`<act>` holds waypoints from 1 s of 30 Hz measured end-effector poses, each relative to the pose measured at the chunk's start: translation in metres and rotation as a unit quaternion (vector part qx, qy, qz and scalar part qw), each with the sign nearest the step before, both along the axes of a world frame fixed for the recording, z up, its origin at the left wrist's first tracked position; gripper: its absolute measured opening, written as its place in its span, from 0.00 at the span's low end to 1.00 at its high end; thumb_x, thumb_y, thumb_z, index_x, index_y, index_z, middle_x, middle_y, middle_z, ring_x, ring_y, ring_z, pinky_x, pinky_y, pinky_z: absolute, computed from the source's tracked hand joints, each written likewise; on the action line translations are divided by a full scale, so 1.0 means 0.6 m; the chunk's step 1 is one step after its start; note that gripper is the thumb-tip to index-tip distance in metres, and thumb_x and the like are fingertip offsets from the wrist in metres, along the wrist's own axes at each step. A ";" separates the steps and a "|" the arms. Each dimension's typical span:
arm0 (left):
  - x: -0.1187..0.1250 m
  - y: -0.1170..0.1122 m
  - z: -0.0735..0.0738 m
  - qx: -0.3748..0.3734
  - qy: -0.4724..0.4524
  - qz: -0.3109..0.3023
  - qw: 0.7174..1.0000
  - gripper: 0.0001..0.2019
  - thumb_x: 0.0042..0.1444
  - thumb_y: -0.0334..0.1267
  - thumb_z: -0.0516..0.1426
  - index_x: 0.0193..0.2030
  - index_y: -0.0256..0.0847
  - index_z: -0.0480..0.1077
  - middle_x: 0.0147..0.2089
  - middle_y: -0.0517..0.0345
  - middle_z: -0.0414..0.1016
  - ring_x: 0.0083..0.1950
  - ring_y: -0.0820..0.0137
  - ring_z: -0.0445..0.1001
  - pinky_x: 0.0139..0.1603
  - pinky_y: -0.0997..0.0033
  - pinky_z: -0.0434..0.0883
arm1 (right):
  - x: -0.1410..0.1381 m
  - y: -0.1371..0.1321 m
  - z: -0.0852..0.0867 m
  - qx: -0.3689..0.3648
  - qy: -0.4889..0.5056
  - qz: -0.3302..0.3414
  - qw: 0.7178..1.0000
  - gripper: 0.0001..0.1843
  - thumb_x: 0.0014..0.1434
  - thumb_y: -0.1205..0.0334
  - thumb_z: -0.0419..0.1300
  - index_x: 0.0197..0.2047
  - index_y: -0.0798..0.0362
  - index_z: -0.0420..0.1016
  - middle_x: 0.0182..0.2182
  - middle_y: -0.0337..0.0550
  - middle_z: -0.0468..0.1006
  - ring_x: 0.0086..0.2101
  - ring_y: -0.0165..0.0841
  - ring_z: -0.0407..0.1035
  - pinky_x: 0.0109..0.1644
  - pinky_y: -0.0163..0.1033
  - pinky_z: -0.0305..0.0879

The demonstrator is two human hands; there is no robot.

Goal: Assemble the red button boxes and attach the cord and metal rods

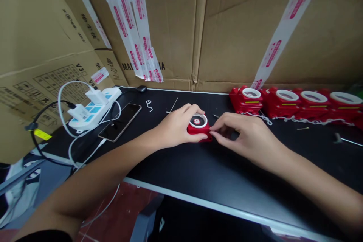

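On the black table, my left hand grips a small red housing with a white ring on top. Inside the ring shows a dark face with a red and white mark. My right hand pinches with thumb and forefinger at the housing's right side; whatever is between the fingertips is too small to make out. Just behind that hand, a thin metal piece lies on the table. A short white cord and a thin pin-like rod lie farther back to the left.
Several similar red housings with white rings and cords stand in a row at the back right. At far right lies a metal-shafted tool. A phone and a white power strip with cables occupy the left. Cardboard walls the back.
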State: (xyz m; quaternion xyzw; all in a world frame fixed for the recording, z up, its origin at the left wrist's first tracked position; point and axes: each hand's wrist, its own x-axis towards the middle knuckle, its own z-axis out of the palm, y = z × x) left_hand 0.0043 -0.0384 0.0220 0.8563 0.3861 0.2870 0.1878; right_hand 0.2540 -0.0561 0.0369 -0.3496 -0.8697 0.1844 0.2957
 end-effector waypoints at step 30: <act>-0.032 -0.002 0.035 -0.017 0.106 0.023 0.994 0.46 0.47 0.52 0.73 0.69 0.44 0.60 0.64 0.43 0.73 0.61 0.50 0.78 0.59 0.51 0.77 | 0.084 0.039 0.007 -0.018 -0.398 -0.153 0.905 0.11 0.62 0.54 0.66 0.43 0.53 0.78 0.39 0.52 0.85 0.35 0.46 0.79 0.32 0.43 0.63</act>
